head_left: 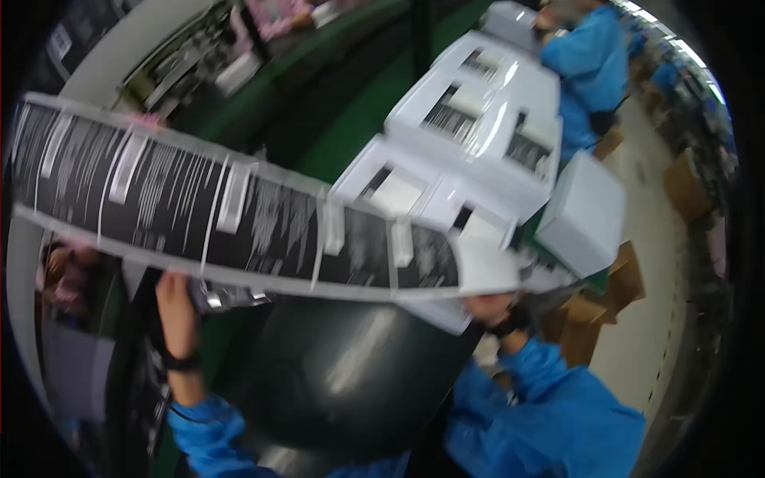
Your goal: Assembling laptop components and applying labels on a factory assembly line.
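A long pale strip of black printed labels (263,219) stretches across in front of me, curving from the far left to the right of the middle. Small white tabs or blank patches mark its panels. My left hand (177,315) is at the strip's lower edge, fingers closed there and partly blurred. At the strip's bare white right end, my right hand (490,307) grips the edge, its fingers mostly hidden. Behind the strip stand white open trays (470,111) holding black-and-white printed pieces. Beneath it lies a dark green, shiny surface (351,374).
A tilted white box (586,211) stands right of the trays. Brown cardboard cartons (586,319) sit lower right, beside the pale floor aisle. A co-worker in blue (590,60) is at the far end. A green conveyor belt (335,119) runs behind the strip.
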Demonstrator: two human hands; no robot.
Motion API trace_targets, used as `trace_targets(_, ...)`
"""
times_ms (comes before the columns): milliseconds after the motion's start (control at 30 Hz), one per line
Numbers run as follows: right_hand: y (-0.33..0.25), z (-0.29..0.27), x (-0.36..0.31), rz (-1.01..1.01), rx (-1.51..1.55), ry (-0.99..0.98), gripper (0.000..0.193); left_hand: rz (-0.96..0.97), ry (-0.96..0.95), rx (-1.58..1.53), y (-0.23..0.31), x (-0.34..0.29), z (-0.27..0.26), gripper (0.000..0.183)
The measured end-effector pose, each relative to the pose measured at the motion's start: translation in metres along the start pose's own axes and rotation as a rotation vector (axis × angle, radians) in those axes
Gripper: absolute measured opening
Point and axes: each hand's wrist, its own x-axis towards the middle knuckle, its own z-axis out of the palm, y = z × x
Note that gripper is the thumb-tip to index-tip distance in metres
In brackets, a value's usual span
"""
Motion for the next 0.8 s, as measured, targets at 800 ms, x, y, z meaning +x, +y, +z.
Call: trace_targets(800,-0.27,0.086,-0.05,0.522,0.422,-0.568,0.017,0.104,-0.312,0.311,0.006,-0.225,0.098,0.019)
